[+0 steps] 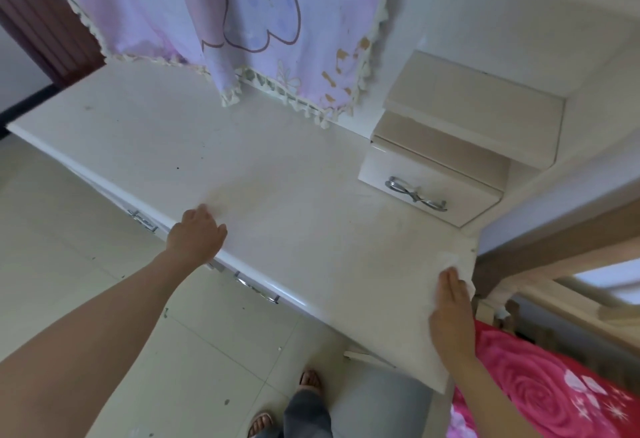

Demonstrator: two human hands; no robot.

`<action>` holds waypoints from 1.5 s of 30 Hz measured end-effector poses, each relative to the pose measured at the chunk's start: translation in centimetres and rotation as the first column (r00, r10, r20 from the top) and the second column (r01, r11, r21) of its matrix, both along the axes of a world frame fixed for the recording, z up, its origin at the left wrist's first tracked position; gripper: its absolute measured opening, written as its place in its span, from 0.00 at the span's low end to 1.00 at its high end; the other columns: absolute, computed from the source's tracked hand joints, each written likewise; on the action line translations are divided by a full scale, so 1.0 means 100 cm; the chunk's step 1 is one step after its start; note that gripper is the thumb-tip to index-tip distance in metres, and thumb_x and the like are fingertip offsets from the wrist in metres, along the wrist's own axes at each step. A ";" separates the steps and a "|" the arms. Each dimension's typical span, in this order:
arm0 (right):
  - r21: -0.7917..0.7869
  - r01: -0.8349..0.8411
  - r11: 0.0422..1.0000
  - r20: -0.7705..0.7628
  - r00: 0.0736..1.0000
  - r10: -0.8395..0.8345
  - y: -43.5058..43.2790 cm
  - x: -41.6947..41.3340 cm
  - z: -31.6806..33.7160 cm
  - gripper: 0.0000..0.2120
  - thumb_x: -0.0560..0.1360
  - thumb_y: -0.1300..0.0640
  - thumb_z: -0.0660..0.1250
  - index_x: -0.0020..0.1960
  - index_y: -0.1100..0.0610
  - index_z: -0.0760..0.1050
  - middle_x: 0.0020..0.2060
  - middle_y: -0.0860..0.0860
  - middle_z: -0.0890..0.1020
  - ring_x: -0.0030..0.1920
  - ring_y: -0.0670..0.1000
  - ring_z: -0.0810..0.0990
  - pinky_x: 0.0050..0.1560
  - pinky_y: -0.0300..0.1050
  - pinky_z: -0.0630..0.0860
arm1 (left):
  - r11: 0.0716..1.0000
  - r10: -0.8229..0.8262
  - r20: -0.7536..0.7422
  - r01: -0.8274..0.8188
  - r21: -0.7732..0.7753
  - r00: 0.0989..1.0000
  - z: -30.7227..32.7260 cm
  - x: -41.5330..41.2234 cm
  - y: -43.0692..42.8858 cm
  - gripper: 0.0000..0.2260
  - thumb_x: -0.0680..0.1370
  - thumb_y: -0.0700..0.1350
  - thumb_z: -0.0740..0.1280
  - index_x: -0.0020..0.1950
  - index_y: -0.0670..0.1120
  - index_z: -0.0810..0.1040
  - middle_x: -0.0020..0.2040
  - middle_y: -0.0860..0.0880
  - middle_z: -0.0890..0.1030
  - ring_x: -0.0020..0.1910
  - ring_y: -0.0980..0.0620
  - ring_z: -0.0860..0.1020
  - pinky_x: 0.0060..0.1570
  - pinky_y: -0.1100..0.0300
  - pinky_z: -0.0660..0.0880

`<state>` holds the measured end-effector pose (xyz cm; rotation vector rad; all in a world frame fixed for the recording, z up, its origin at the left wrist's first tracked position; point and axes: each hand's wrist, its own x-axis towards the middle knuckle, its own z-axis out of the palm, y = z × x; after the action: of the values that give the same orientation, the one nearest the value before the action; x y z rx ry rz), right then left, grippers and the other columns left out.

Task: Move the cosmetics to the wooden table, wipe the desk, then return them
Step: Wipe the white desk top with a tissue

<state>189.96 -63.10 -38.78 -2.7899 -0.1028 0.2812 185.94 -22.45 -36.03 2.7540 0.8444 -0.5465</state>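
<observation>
Wiping stage, by the look. Right hand (452,313) pressed flat on white cloth (453,261) at lower right bench (277,167) corner; left hand (197,231) spread, empty, at front edge. Cloth soft, light, bunchable anywhere. No cosmetics visible.

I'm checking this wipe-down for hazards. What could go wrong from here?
1. The white wiping cloth under the right hand sits at the cream desk top's right edge and could slip off.
2. The fringed lilac cloth hanging behind may snag on a far wipe.
3. The left hand grips only the front edge and could slide.
</observation>
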 end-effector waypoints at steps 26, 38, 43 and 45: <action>-0.004 -0.468 0.884 0.106 0.879 0.465 0.262 0.176 -0.007 0.31 0.66 0.75 0.58 0.69 0.67 0.61 0.72 0.62 0.60 0.68 0.61 0.64 0.67 0.45 0.53 | 0.993 0.023 0.575 0.049 -0.110 0.818 -0.011 -0.025 0.091 0.14 0.72 0.40 0.61 0.52 0.37 0.81 0.53 0.41 0.82 0.54 0.41 0.78 0.53 0.48 0.74; 0.180 -0.882 0.435 0.114 0.458 0.882 0.467 0.016 0.003 0.33 0.70 0.70 0.63 0.72 0.64 0.56 0.71 0.58 0.64 0.67 0.57 0.66 0.68 0.45 0.60 | 0.988 0.154 0.401 -0.152 -0.037 0.903 -0.022 -0.035 0.259 0.17 0.77 0.37 0.60 0.67 0.41 0.71 0.70 0.46 0.69 0.71 0.46 0.64 0.66 0.48 0.61; 0.007 -0.949 0.314 0.153 0.311 0.938 0.470 0.015 0.006 0.19 0.71 0.58 0.58 0.60 0.55 0.76 0.58 0.48 0.79 0.55 0.43 0.78 0.56 0.35 0.71 | 0.999 0.042 0.504 -0.020 -0.049 0.862 -0.015 -0.036 0.274 0.15 0.70 0.27 0.65 0.55 0.34 0.79 0.57 0.39 0.79 0.60 0.37 0.76 0.60 0.42 0.71; 0.013 -0.892 0.452 0.291 0.436 0.852 0.447 0.049 -0.002 0.22 0.76 0.46 0.49 0.70 0.43 0.59 0.70 0.41 0.64 0.64 0.29 0.61 0.69 0.34 0.57 | 0.999 0.008 0.500 0.012 -0.038 0.866 -0.016 -0.036 0.274 0.15 0.69 0.26 0.64 0.54 0.33 0.79 0.57 0.38 0.79 0.59 0.37 0.76 0.60 0.41 0.71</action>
<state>194.91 -18.37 -38.95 -2.2954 -1.6111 0.1349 182.30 4.96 -37.60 2.6601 0.6868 0.1605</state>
